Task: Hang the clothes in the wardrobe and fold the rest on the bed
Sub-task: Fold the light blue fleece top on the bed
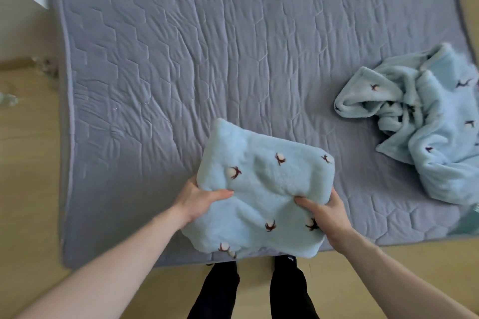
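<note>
Right now both hands — left hand (201,198), right hand (325,211) — grip the folded blue garment (261,189) at the bed's (160,65) near edge; another crumpled blue garment (425,116) lies far right.

1. Soft, even daylight fills the single view; nothing is dim and nothing is blown out.
2. Shadows are faint: a weak one lies under the folded garment (261,189) at the near edge of the bed (160,65).
3. Wide-angle distortion bows the bed's left edge and the floor (28,153) beside it.
4. The left margin is smeared with blur; the centre is fairly sharp.
</note>
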### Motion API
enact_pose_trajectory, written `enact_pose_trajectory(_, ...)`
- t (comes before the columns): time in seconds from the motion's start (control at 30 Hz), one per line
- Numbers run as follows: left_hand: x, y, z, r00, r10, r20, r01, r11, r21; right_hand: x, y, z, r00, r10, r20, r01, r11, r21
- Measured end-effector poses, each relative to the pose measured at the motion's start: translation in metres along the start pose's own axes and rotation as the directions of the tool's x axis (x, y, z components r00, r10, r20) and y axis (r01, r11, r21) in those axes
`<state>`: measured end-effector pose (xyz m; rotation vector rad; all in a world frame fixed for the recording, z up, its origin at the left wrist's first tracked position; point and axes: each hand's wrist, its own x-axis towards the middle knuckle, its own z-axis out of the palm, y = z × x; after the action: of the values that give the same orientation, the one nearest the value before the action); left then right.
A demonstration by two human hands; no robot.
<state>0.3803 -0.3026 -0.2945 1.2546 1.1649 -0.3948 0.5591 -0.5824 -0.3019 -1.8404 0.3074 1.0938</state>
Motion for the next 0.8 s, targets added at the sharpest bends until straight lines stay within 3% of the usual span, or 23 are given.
enact_pose_trajectory(0.13,-0.107,-0.001,-0.021,0.999,-0.009,-0.043,0.002,0.988,-0.154,-0.07,-0.04,-0.001,0.987,-0.01,0.16,0.022,0.997,-0.074)
enact_pose_trajectory(0.3,-0.245,0.032,-0.051,0.992,0.077,-0.099,-0.097,0.971,-0.217,-0.162,-0.1,0.007,0.936,-0.049,0.348,0.084,0.993,-0.086)
enact_pose_trajectory(0.53,-0.414,0.048,-0.071,0.938,0.129,-0.32,-0.225,0.933,-0.282,-0.27,-0.187,0.025,0.766,-0.119,0.631,0.216,0.973,-0.079)
enact_pose_trajectory(0.8,-0.533,0.017,-0.098,0.814,0.072,-0.577,-0.374,0.824,-0.426,-0.356,-0.253,0.096,0.533,-0.141,0.834,0.457,0.878,-0.143)
